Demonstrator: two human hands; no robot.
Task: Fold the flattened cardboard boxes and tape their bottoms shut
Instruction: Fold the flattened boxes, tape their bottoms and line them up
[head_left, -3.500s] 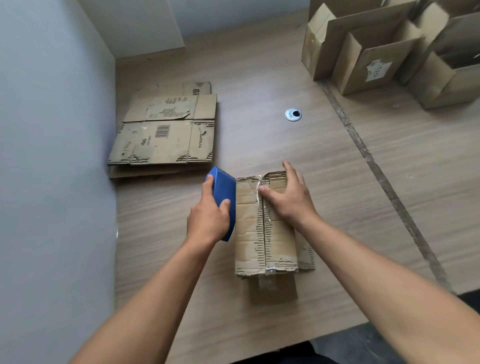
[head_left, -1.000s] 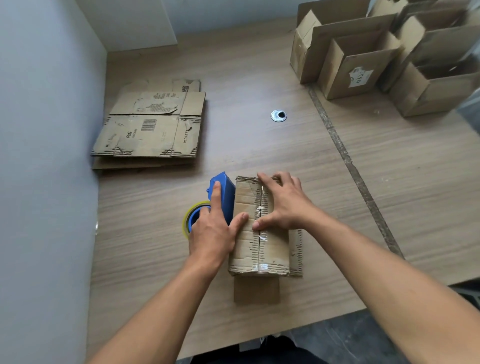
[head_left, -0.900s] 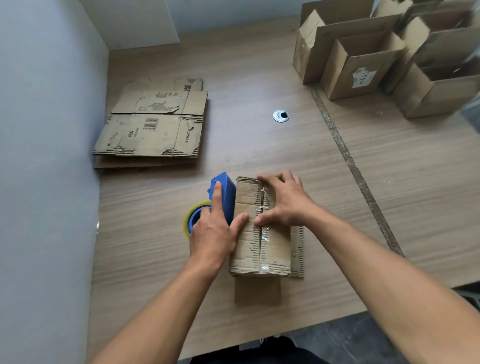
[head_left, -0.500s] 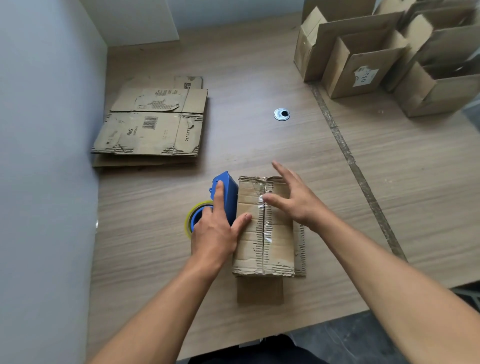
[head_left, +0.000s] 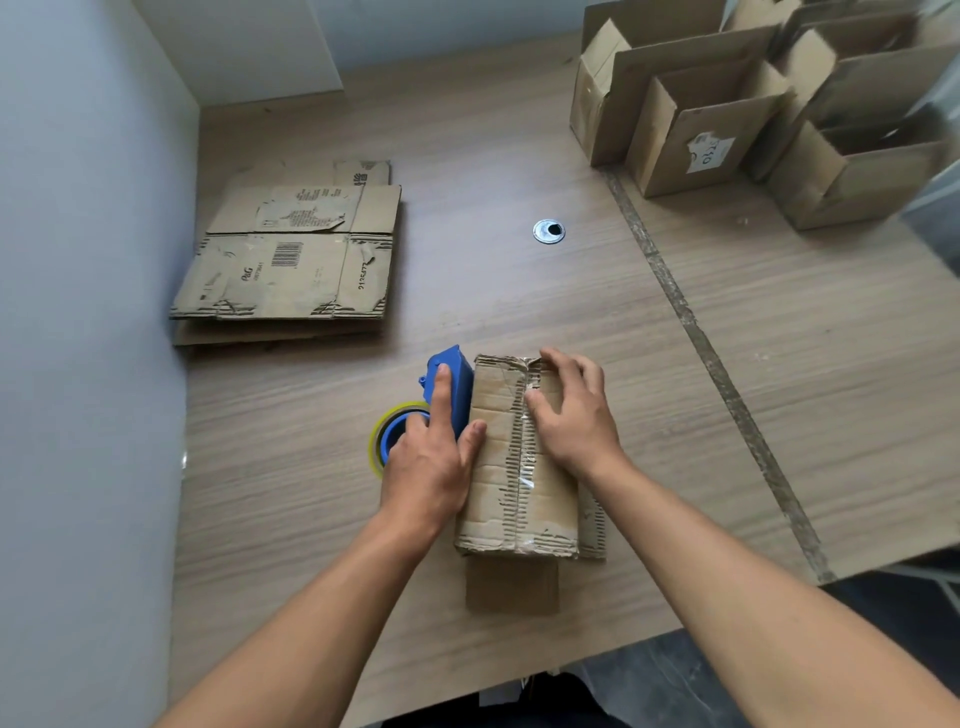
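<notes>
1. Cardboard box (head_left: 540, 499) stands at lower centre of frame on table (head_left: 467, 156), closed flaps facing up, clear tape along the centre seam.
2. Left hand (head_left: 431, 467) grips blue tape dispenser (head_left: 457, 374) against box's left side, thumb on box.
3. Right hand (head_left: 571, 415) presses flat on seam, fingers relaxed, gripping nothing.
4. Flattened boxes (head_left: 291, 260) stacked upper left; folded boxes (head_left: 701, 135) upper right.

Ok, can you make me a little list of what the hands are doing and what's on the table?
box: top flaps shut, clear tape along the seam
left hand: holds the blue tape dispenser beside the box
right hand: fingers pressing flat on the taped seam
flat boxes: stacked far left by the wall
folded boxes: standing open, far right corner
table: wooden, with a round metal hole cover
</notes>
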